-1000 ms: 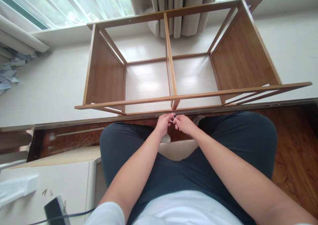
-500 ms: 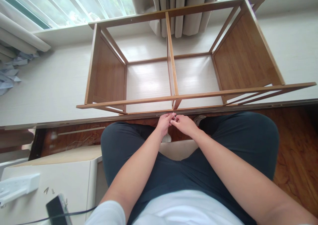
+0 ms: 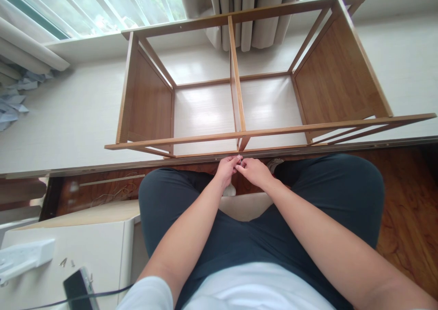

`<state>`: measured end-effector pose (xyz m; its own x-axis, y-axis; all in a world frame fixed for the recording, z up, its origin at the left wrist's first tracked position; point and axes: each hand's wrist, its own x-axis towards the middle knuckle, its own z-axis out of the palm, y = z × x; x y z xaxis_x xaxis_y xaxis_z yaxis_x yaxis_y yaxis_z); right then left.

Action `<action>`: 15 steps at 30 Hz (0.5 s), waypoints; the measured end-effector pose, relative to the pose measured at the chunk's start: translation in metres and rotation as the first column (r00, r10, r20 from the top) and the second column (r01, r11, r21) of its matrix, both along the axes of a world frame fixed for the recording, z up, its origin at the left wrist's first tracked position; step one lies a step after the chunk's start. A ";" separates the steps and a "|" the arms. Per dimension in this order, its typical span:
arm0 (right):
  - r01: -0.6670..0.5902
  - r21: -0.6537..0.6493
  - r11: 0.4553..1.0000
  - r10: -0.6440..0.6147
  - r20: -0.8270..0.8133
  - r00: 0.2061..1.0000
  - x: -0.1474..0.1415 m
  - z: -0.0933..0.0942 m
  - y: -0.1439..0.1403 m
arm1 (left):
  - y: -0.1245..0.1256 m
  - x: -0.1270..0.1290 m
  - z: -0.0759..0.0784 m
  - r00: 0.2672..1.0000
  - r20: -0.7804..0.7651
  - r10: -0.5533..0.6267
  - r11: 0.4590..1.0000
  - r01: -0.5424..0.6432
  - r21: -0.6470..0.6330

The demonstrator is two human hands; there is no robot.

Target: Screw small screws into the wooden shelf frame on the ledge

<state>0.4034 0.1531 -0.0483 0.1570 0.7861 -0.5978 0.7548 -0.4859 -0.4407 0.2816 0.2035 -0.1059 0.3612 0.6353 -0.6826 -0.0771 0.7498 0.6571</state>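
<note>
Just in front of the wooden frame [image 3: 185,139], between my knees, my two hands meet. My left hand [image 3: 226,170] has its fingers closed around the lower end of the wooden frame's front side, not touching it, pinching a thin light metal piece [image 3: 240,161]. My right hand [image 3: 253,169] is closed too, with thumb and forefinger on the same piece. It is too small to name its kind. The frame lies on the pale ledge, with two side panels and an upright divider [image 3: 237,81] in the middle.
On the left, a white cabinet top [image 3: 102,241] bears a phone [image 3: 79,288], a few small screws [image 3: 63,262] and a white bracket-like part [image 3: 27,259]. A dark cable [image 3: 109,293] crosses it. Curtains [image 3: 249,15] hang behind the frame; crumpled paper [image 3: 13,104] lies far left.
</note>
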 end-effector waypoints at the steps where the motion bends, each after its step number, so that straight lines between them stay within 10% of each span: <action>1: -0.005 0.000 1.000 0.005 0.000 1.000 0.000 0.000 0.000 | 0.000 0.000 0.000 1.000 0.000 0.002 1.000 -0.002 0.002; 15: -0.025 0.007 1.000 0.026 -0.069 0.997 0.001 0.003 0.002 | 0.001 -0.001 0.001 1.000 -0.015 0.022 1.000 -0.021 0.019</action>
